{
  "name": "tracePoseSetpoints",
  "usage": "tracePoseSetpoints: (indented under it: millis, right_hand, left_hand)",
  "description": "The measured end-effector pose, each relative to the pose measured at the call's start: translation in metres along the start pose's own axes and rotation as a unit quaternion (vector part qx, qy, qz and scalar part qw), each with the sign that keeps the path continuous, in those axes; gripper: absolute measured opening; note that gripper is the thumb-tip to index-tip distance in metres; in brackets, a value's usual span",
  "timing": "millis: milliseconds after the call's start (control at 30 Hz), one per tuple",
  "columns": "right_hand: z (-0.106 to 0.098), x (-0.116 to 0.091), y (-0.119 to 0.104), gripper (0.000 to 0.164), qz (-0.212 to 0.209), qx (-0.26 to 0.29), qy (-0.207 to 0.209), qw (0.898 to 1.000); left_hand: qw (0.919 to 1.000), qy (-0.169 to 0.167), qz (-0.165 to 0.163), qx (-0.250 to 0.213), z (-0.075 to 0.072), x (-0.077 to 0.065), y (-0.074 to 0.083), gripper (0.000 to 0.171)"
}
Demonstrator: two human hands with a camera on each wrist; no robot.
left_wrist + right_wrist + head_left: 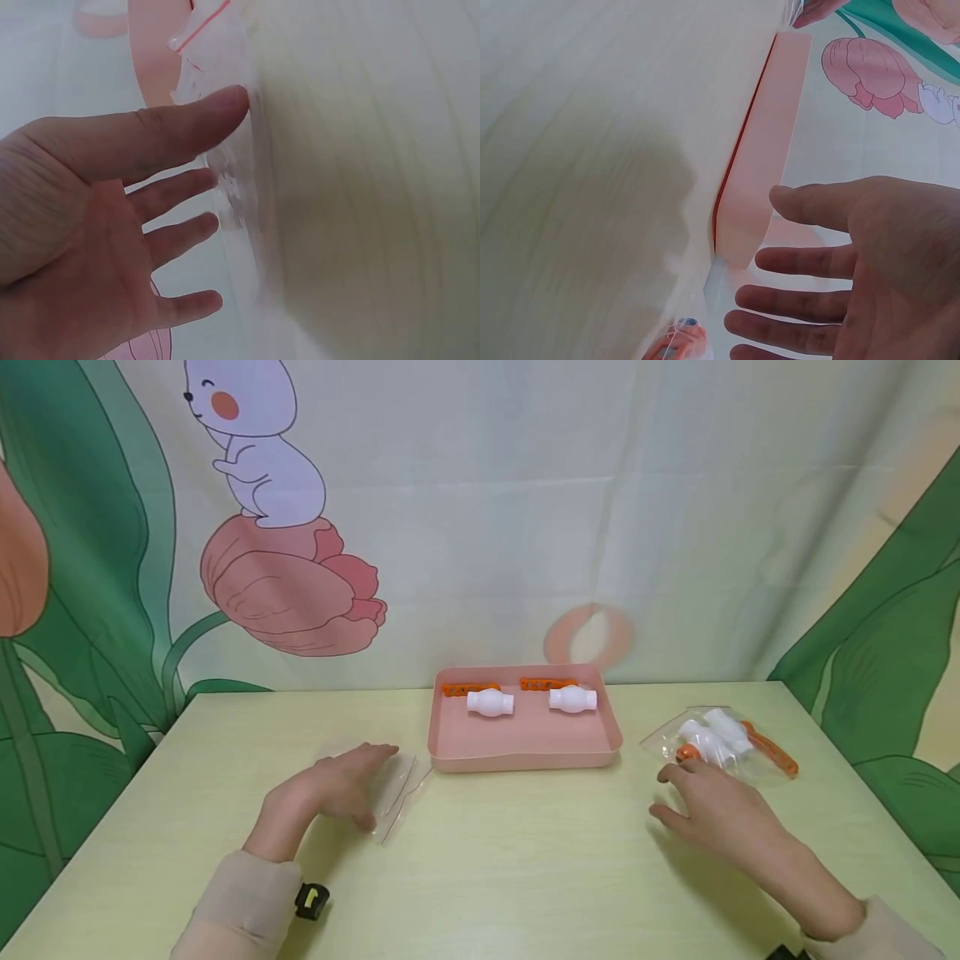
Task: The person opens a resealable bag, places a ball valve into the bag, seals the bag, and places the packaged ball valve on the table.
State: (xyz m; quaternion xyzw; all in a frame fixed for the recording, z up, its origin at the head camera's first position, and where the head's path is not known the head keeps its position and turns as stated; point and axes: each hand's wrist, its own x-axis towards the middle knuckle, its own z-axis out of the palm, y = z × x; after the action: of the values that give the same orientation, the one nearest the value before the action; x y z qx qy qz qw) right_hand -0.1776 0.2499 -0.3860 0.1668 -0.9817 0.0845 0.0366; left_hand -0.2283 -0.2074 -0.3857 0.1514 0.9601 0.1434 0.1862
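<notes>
The left hand (333, 787), fingers spread, is over a clear bag (397, 793) on the counter's (510, 868) left half; contact cannot be told. The right hand (717, 806), also spread, is just in front of a filled bag (711, 743) near the back right corner.

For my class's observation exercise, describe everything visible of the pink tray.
The pink tray is shallow, open-topped and roughly rectangular, with rounded corners and plastic-looking walls. It sits upright near the far edge of the table. Two white pieces lie in it, two orange pieces behind them. Neither the left hand nor the right hand touches it; whether the clear bag does is unclear.
</notes>
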Motion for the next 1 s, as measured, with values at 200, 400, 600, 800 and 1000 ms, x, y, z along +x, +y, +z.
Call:
tracePoseSetpoints:
  millis: [200, 400, 600, 800, 1000]
  right_hand:
    - [-0.001, 0.0, -0.002, 0.039, 0.0, 0.001, -0.005, 1.0]
    - [0.0, -0.001, -0.004, 0.038, 0.005, 0.007, -0.007, 1.0]
    - [0.003, -0.002, -0.002, 0.037, -0.012, 0.006, 0.005, 1.0]
    - [0.003, -0.003, -0.004, 0.037, -0.013, 0.004, 0.004, 1.0]
    - [0.003, -0.005, -0.007, 0.035, -0.017, 0.012, 0.016, 1.0]
  left_hand:
    - [0.9995, 0.025, 0.011, 0.019, 0.002, 0.003, -0.004, 0.098]
    - [0.9971, 0.067, 0.025, 0.028, 0.002, 0.005, -0.01, 0.101]
    - [0.9968, 0.078, 0.013, 0.01, 0.001, 0.004, -0.01, 0.101]
    - [0.9951, 0.097, 0.018, 0.002, 0.002, 0.002, -0.01, 0.095]
    - [0.9934, 0.111, 0.024, -0.011, 0.001, -0.001, -0.008, 0.092]
